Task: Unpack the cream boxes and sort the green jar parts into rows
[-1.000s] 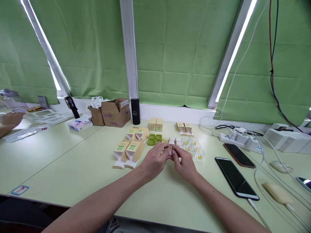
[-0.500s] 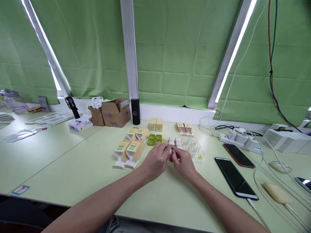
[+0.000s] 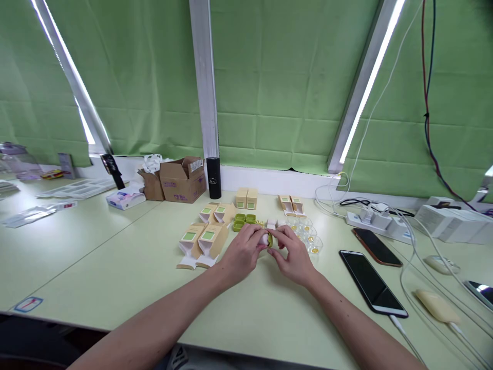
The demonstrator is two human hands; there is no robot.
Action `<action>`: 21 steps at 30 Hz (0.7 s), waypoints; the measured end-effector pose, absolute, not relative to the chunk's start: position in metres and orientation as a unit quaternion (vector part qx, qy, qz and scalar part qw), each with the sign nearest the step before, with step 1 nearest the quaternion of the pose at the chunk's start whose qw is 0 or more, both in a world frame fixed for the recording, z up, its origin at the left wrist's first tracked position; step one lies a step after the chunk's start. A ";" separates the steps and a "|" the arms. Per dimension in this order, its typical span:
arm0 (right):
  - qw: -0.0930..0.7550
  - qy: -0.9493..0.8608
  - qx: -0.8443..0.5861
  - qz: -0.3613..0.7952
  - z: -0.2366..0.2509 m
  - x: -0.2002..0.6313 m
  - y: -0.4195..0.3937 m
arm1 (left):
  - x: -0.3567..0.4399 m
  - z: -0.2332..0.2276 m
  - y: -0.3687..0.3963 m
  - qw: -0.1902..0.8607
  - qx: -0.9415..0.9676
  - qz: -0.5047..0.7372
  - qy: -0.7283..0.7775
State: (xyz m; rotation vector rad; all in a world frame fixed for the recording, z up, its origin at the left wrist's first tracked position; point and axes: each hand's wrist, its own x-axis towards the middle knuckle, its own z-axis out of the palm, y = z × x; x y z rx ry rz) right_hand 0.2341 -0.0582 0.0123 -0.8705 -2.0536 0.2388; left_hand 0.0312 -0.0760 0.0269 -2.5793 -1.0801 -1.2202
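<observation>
My left hand (image 3: 243,251) is closed on a small white rounded piece (image 3: 264,239) above the middle of the table. Against that piece's right side sits a small olive-green square part (image 3: 270,240), pinched by the thumb and fingertips of my right hand (image 3: 293,254). Just beyond my hands lie several olive-green square trays (image 3: 239,218), some small yellowish bits (image 3: 260,224), white pieces (image 3: 271,224) and clear plastic cups with yellow centres (image 3: 315,245). My hands partly hide these rows.
Open tan cartons with green labels (image 3: 210,236) stand left of my hands, closed ones (image 3: 246,198) behind. A black tumbler (image 3: 213,177) and cardboard box (image 3: 184,182) are at the back. Phones (image 3: 372,282), cables and a power strip (image 3: 379,226) occupy the right.
The olive-green part now shows between my hands on the white piece. My right fingers have spread from a tight pinch to grip around it; the view shifted slightly.
</observation>
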 end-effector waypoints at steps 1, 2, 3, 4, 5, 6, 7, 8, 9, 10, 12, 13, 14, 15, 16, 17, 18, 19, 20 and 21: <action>0.432 -0.828 -0.347 0.087 0.012 0.235 -0.058 | 0.031 0.027 -0.076 0.034 -0.846 -0.398 -0.352; 0.433 -0.830 -0.343 0.082 0.011 0.235 -0.058 | 0.031 0.028 -0.076 0.023 -0.849 -0.395 -0.349; 0.434 -0.832 -0.335 0.083 0.011 0.234 -0.058 | 0.031 0.028 -0.077 0.015 -0.852 -0.391 -0.346; 0.438 -0.834 -0.325 0.088 0.011 0.233 -0.057 | 0.032 0.028 -0.077 0.008 -0.854 -0.389 -0.345; 0.443 -0.833 -0.316 0.097 0.011 0.231 -0.057 | 0.032 0.028 -0.077 0.003 -0.853 -0.391 -0.347; 0.450 -0.831 -0.309 0.108 0.012 0.230 -0.056 | 0.032 0.027 -0.077 -0.001 -0.849 -0.396 -0.351; 0.459 -0.826 -0.304 0.120 0.013 0.228 -0.056 | 0.033 0.027 -0.077 -0.005 -0.842 -0.404 -0.357; 0.467 -0.821 -0.303 0.131 0.014 0.227 -0.055 | 0.033 0.027 -0.077 -0.007 -0.836 -0.412 -0.362; 0.474 -0.815 -0.304 0.141 0.015 0.226 -0.055 | 0.033 0.026 -0.077 -0.009 -0.830 -0.421 -0.366; 0.479 -0.810 -0.305 0.148 0.016 0.225 -0.055 | 0.034 0.026 -0.076 -0.009 -0.824 -0.430 -0.368; 0.485 -0.804 -0.307 0.155 0.019 0.224 -0.056 | 0.035 0.026 -0.076 -0.010 -0.817 -0.444 -0.369; 0.486 -0.804 -0.307 0.156 0.020 0.224 -0.057 | 0.035 0.026 -0.077 -0.011 -0.814 -0.448 -0.369; 0.485 -0.804 -0.307 0.156 0.021 0.224 -0.057 | 0.036 0.026 -0.077 -0.011 -0.812 -0.451 -0.369; 0.485 -0.804 -0.307 0.155 0.021 0.224 -0.058 | 0.036 0.027 -0.078 -0.013 -0.811 -0.453 -0.370; 0.483 -0.805 -0.309 0.154 0.021 0.224 -0.058 | 0.037 0.027 -0.079 -0.014 -0.810 -0.454 -0.371; 0.481 -0.805 -0.312 0.152 0.021 0.224 -0.058 | 0.037 0.028 -0.080 -0.018 -0.808 -0.456 -0.373; 0.479 -0.805 -0.315 0.152 0.020 0.225 -0.058 | 0.037 0.029 -0.080 -0.026 -0.806 -0.458 -0.375; 0.478 -0.804 -0.318 0.154 0.019 0.225 -0.057 | 0.037 0.030 -0.080 -0.038 -0.801 -0.463 -0.377; 0.480 -0.801 -0.321 0.159 0.017 0.226 -0.055 | 0.036 0.031 -0.079 -0.056 -0.794 -0.471 -0.380; 0.485 -0.794 -0.325 0.167 0.015 0.228 -0.054 | 0.035 0.031 -0.078 -0.080 -0.782 -0.484 -0.385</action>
